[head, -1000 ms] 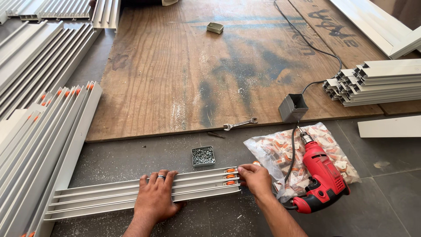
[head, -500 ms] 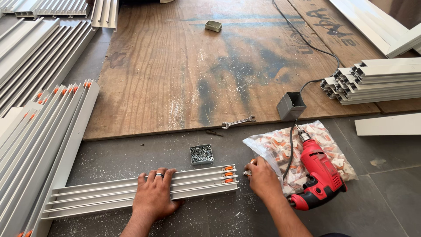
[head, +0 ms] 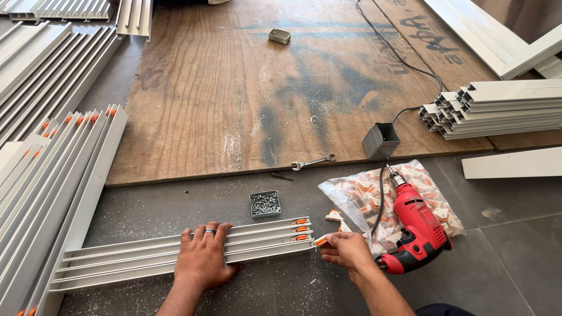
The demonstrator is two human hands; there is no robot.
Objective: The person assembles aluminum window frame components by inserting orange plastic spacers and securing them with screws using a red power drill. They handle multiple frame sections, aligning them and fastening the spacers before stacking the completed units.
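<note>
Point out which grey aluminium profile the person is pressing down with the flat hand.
It is the multi-channel track profile lying alone crosswise on the floor under the left hand, orange end caps at its right end; the other profiles lie stacked at the left and on the board.

1 head-worn view — looking steeply down, close over the floor (head: 497, 263) — plywood sheet (head: 246, 88) beyond.

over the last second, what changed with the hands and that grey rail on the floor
The right hand came off the rail's end, reached toward the bag of plastic pieces, and is back at the end of the grey rail holding a small orange piece at the lowest channel. The left hand stayed flat on the rail. The red drill, the tray of screws and the spanner did not move.
</note>
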